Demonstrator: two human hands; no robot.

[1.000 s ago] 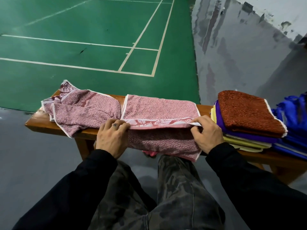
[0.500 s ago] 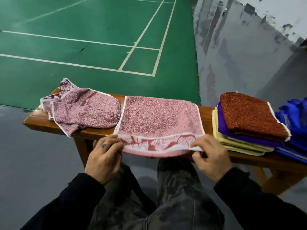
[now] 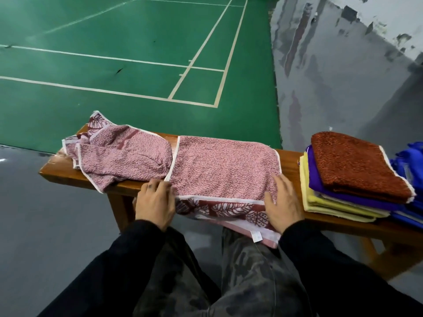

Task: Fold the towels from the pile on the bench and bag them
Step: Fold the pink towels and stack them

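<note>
Mid-fold on one pink towel; bagging not started.

Pink towel (image 3: 219,170) lay flat mid-bench, patterned border over the front edge; left hand (image 3: 155,204) and right hand (image 3: 282,205) pressed it, fingers spread. Crumpled towel (image 3: 121,159) waited at the bench (image 3: 289,157) left end, folded stack (image 3: 352,177) right, blue fabric (image 3: 412,163) beyond, possibly the bag.
</note>
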